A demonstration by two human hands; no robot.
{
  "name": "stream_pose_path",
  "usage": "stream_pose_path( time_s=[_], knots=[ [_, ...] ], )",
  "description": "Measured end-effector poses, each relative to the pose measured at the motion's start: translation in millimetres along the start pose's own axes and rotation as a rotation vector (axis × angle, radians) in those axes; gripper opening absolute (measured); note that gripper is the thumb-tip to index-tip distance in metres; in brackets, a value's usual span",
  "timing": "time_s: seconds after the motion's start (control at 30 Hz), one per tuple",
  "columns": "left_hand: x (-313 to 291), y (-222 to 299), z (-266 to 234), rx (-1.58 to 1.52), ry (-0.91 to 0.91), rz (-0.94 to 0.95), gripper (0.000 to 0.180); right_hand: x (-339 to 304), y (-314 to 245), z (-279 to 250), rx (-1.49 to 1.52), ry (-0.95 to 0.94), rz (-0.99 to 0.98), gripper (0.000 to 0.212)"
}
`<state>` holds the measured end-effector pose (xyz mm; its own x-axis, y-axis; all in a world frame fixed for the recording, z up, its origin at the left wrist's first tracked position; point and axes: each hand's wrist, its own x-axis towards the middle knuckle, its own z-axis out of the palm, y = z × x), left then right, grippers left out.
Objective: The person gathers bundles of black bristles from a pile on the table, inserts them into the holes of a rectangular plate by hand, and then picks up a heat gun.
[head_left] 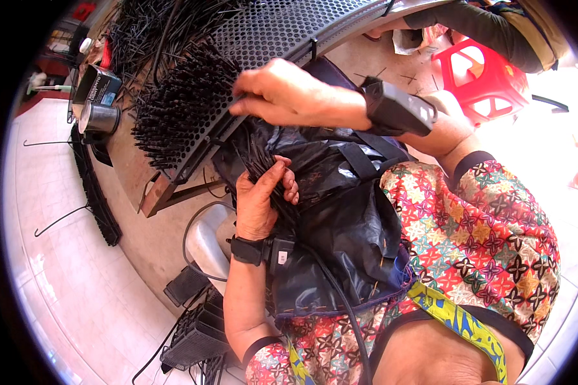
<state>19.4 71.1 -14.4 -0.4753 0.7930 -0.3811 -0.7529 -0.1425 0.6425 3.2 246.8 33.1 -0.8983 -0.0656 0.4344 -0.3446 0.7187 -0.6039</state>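
Observation:
My left hand (261, 196) is closed round a bundle of thin black strips (258, 160), held over the black plastic apron (340, 240) on my lap. Just above it, my right hand (286, 94) reaches to the near edge of a grey perforated tray (282, 29). Its fingers are bent together in a pinch, and whatever lies between them is too small or hidden to make out. Beside those fingertips, many black strips (180, 106) stand packed upright in the holes of the tray's left part. The right part of the tray shows bare holes.
Loose black strips (144, 32) lie heaped behind the tray. At the left stand a metal can (99, 118) and a box (103, 83). A long black brush (95, 186) lies on the tiles. A red stool (481, 80) and another person's leg (488, 35) are at upper right.

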Motion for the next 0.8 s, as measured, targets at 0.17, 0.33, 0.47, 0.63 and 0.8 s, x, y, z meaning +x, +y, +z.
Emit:
stream_pose_path(
  time_s=[0.17,0.33,0.47,0.63,0.8],
  knots=[
    [-3.8,3.0,2.0,0.050,-0.016,0.039,0.016,-30.3,-13.7,12.4,0.653,-0.255,0.472,0.024],
    [-3.5,4.6,7.1,0.055,0.030,0.077,0.023,-36.2,-7.4,20.3,0.803,-0.048,0.572,0.012],
    [-0.8,3.5,4.0,0.066,0.027,0.092,0.027,-34.7,-4.6,9.6,0.787,0.035,0.601,0.013],
    [-1.6,4.1,1.1,0.065,0.000,0.110,0.027,-25.8,-6.9,4.5,0.869,0.177,0.590,0.014],
    [-0.1,4.6,-0.6,0.041,0.002,0.089,0.025,-4.9,15.4,-14.5,0.897,0.445,0.459,0.013]
  ],
)
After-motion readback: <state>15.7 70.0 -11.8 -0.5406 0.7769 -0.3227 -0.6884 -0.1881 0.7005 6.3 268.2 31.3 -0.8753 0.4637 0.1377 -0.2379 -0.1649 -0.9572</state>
